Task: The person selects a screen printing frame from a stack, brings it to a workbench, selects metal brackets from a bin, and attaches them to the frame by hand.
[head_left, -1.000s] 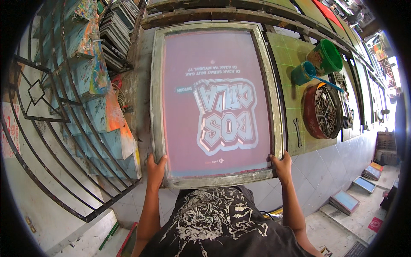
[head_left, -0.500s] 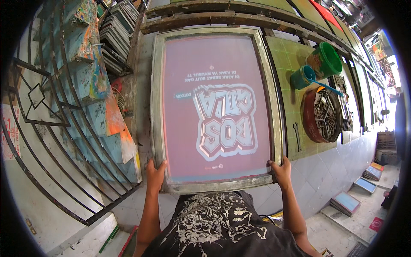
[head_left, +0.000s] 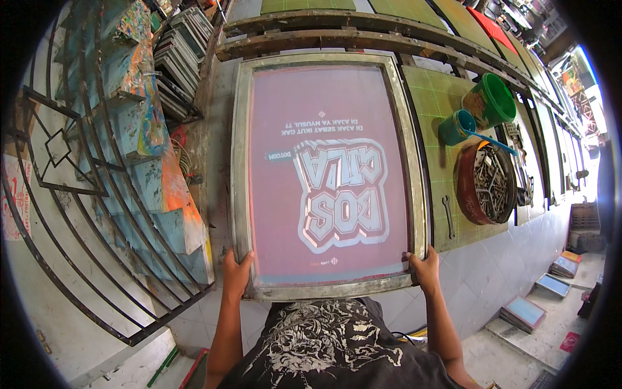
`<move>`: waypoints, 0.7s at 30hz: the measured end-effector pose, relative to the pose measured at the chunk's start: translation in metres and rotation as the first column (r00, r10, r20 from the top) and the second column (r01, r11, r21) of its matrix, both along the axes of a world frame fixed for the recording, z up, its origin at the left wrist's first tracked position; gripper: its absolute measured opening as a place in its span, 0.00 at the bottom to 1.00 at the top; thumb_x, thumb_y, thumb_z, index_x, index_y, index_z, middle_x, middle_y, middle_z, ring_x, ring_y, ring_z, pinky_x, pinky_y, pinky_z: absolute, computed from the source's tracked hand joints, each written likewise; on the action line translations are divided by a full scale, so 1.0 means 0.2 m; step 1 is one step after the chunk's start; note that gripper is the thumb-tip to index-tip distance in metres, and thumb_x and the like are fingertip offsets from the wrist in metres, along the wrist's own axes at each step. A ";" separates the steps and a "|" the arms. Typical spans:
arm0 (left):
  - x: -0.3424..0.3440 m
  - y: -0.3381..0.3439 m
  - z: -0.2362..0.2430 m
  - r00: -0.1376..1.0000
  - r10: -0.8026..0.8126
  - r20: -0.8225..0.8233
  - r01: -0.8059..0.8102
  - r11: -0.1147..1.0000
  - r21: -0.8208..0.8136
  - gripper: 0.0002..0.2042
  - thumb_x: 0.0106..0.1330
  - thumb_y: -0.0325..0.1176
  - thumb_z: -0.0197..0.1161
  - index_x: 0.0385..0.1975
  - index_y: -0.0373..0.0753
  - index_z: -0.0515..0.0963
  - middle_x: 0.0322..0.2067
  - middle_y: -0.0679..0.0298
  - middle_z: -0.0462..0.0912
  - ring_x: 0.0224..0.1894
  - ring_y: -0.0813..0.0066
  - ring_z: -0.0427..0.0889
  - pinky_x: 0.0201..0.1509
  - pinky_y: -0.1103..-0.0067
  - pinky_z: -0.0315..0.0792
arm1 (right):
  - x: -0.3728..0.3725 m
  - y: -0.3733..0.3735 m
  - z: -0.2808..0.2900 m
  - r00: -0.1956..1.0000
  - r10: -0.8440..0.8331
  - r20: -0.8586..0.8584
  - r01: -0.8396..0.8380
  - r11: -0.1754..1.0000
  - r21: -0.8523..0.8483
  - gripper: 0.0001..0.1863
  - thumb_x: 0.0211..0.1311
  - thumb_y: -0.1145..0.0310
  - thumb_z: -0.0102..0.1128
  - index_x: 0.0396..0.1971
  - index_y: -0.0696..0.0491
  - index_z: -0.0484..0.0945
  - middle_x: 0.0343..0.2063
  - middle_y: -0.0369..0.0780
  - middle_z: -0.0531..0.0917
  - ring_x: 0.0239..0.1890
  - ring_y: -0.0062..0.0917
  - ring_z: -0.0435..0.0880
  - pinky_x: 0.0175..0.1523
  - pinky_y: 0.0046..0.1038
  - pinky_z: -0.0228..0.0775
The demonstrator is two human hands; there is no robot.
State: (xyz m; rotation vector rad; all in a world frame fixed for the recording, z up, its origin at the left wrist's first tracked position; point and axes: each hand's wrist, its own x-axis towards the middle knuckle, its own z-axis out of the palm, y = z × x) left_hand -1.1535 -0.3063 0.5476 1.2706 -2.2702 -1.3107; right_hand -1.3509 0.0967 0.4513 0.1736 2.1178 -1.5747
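Hands grip my printing screen (head_left: 327, 175): left hand (head_left: 236, 272), right hand (head_left: 424, 267), near corners. Green buckets (head_left: 489, 100) crowd bench's right edge.

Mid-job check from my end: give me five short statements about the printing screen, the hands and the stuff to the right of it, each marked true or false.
1. Both hands grip the near corners of the metal-framed screen: left hand, right hand. True.
2. The screen mesh is bright yellow. False: it is pink, with a pale lettered design.
3. A green bucket stands to the right of the screen. True.
4. The round reddish tin is empty. False: it is full of metal hardware.
5. The teal cup lies on the screen. False: it stands beside it, on the green mat.
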 end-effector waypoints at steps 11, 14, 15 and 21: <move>0.17 -0.13 -0.04 0.992 0.051 -0.116 -0.007 0.936 0.353 0.25 0.64 0.31 0.60 0.59 0.27 0.64 0.53 0.58 0.74 0.55 0.69 0.72 0.60 0.76 0.62 | -0.03 0.14 -0.07 0.964 0.116 0.240 -0.047 0.960 -0.275 0.17 0.63 0.65 0.58 0.46 0.60 0.73 0.28 0.34 0.77 0.32 0.16 0.74 0.36 0.22 0.67; 0.27 -0.15 -0.11 0.985 0.058 -0.163 0.027 0.877 0.480 0.26 0.65 0.30 0.59 0.60 0.26 0.63 0.54 0.57 0.73 0.56 0.70 0.72 0.61 0.76 0.62 | -0.02 0.17 -0.21 0.991 0.066 0.118 -0.037 0.972 -0.231 0.15 0.64 0.62 0.57 0.42 0.58 0.74 0.20 0.30 0.72 0.19 0.13 0.68 0.23 0.19 0.58; 0.31 -0.16 -0.14 0.978 0.054 -0.200 0.058 0.856 0.513 0.25 0.65 0.29 0.59 0.61 0.26 0.62 0.54 0.57 0.73 0.55 0.71 0.72 0.61 0.76 0.63 | -0.02 0.16 -0.23 0.988 0.047 0.148 -0.009 0.968 -0.251 0.15 0.64 0.61 0.57 0.40 0.58 0.75 0.18 0.29 0.70 0.15 0.12 0.65 0.19 0.19 0.55; 0.37 -0.13 -0.19 0.976 0.069 -0.207 0.045 0.864 0.502 0.23 0.66 0.26 0.59 0.59 0.27 0.64 0.50 0.59 0.76 0.51 0.74 0.75 0.56 0.79 0.67 | 0.01 0.16 -0.26 0.980 0.003 0.201 0.047 0.969 -0.244 0.12 0.64 0.61 0.58 0.36 0.54 0.75 0.17 0.26 0.67 0.13 0.09 0.60 0.17 0.18 0.48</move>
